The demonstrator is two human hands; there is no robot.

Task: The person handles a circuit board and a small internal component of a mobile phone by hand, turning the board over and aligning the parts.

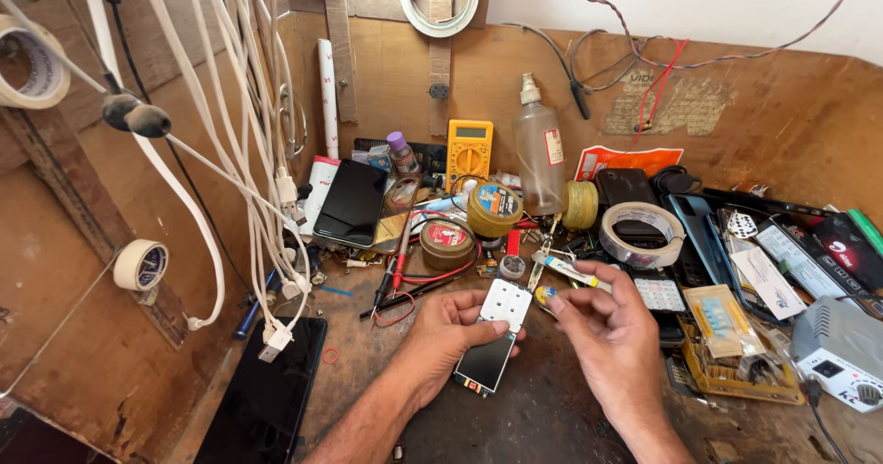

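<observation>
Two hands meet near the tabletop's point(552, 418) front edge. Our left hand point(448, 335) has its fingers closed around a small stripped phone point(494, 338), screen up for inspection. Our right hand point(612, 335) pinches a tiny part point(546, 295) beside its top, fingertips nearly shut.

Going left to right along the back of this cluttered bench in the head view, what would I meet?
Black phone leaning on the wall → yellow multimeter → clear plastic spray bottle → white roll of tape → grey boxy device at the right edge.
</observation>
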